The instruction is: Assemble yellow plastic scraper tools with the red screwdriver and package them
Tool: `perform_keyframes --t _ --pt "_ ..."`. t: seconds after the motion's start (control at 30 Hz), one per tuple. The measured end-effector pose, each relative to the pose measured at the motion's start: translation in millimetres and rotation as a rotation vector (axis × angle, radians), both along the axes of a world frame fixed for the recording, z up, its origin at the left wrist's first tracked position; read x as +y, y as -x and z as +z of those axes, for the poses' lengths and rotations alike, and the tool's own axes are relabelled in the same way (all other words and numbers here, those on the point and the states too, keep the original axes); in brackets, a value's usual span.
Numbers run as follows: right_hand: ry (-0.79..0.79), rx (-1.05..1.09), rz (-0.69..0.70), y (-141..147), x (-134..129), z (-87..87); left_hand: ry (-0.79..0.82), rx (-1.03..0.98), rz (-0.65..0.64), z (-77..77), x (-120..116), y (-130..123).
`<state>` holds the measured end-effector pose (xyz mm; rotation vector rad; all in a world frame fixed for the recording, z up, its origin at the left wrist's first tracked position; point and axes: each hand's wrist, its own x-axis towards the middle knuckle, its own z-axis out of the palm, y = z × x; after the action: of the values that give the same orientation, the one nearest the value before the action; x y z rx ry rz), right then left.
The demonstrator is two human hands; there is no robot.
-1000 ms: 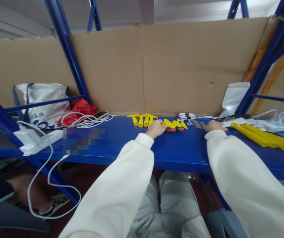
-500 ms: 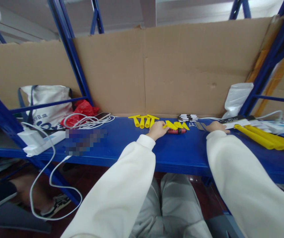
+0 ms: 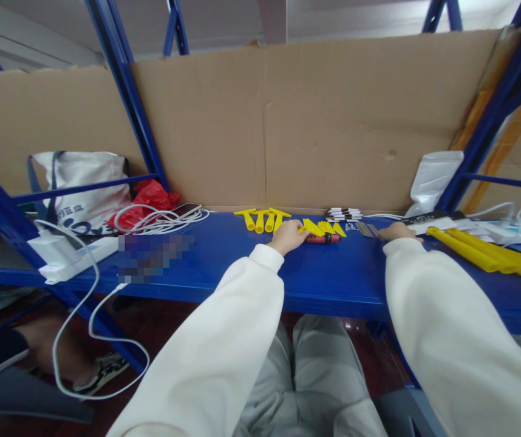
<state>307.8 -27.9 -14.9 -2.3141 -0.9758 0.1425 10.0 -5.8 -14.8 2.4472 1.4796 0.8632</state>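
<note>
My left hand (image 3: 287,237) is closed in a pinch at a small yellow plastic piece (image 3: 303,230), mostly covered by the fingers. Right beside it lie several yellow wedge-shaped pieces (image 3: 326,227) and a red and black tool (image 3: 323,239) like a small knife or screwdriver. Behind that wrist, several yellow T-shaped handles (image 3: 259,223) stand in a row. My right hand (image 3: 398,231) rests on the blue table with fingers curled, their tips at the thin grey metal blades (image 3: 366,229); what it grips is hidden.
Black and white striped packets (image 3: 343,215) lie at the back, against a cardboard wall (image 3: 333,121). Long yellow tubes (image 3: 479,252) lie on the right near a white pouch (image 3: 435,179). On the left are a power strip (image 3: 81,260), coiled white cable (image 3: 160,221) and a cloth bag (image 3: 81,188).
The view has shifted slightly. Both hands stay nearly in place, the left at the yellow pieces and the right by the metal blades.
</note>
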Motion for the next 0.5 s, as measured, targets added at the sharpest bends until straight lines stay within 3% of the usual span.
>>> perform_keyframes --t 0.23,0.5 --pt "0.08 -0.029 0.019 8 -4 6.7 -0.005 0.011 -0.007 -0.8 1 0" --pt "0.048 -0.065 -0.037 12 -2 7.8 -0.001 0.005 -0.004 -1.6 2 0"
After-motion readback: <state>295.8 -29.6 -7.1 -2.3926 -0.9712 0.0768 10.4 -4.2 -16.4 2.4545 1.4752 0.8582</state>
